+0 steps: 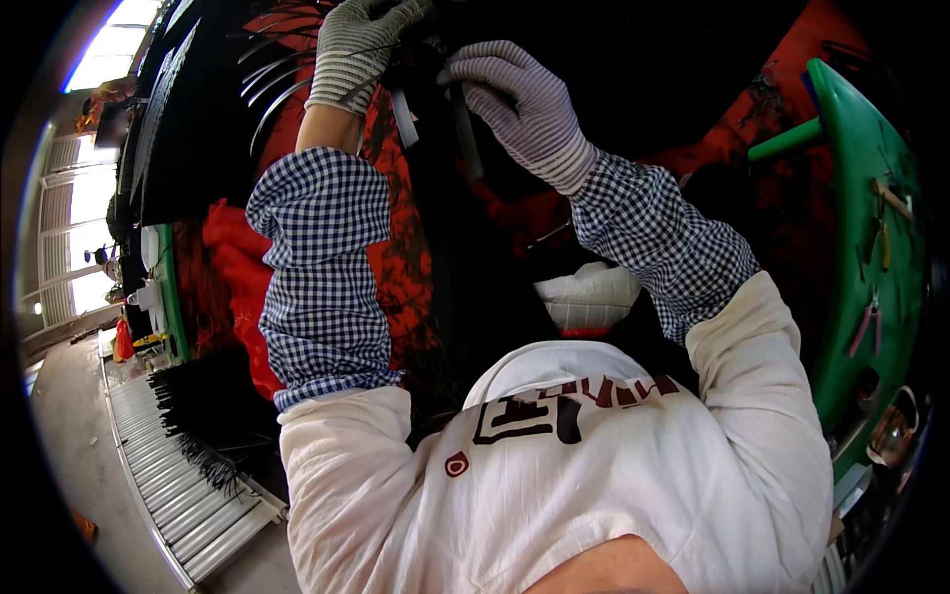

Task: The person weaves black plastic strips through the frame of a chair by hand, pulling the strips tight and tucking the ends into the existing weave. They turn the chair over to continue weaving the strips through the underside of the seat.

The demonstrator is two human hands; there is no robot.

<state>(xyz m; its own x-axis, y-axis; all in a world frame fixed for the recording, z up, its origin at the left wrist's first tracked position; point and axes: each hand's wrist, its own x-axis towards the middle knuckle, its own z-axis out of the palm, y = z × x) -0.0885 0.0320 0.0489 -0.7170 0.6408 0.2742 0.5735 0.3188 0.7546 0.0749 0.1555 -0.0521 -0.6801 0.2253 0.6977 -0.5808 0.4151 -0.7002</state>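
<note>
Both my hands are raised at the top of the view, in grey striped knit gloves with checked sleeve covers over white sleeves. My left hand [356, 45] is closed around a bundle of thin black strips [275, 84] that fan out to the left. My right hand [520, 99] pinches a flat grey strap [467, 139] hanging down from the dark bundle between the hands. The point where the hands meet is dark and partly hidden.
Red sheeting [233, 267] and a large black mass fill the middle. A green table [871, 247] with pliers and small tools stands at right. A metal roller conveyor [173, 475] carrying black strips runs at lower left. A white bowl-shaped object [589, 297] sits below my right forearm.
</note>
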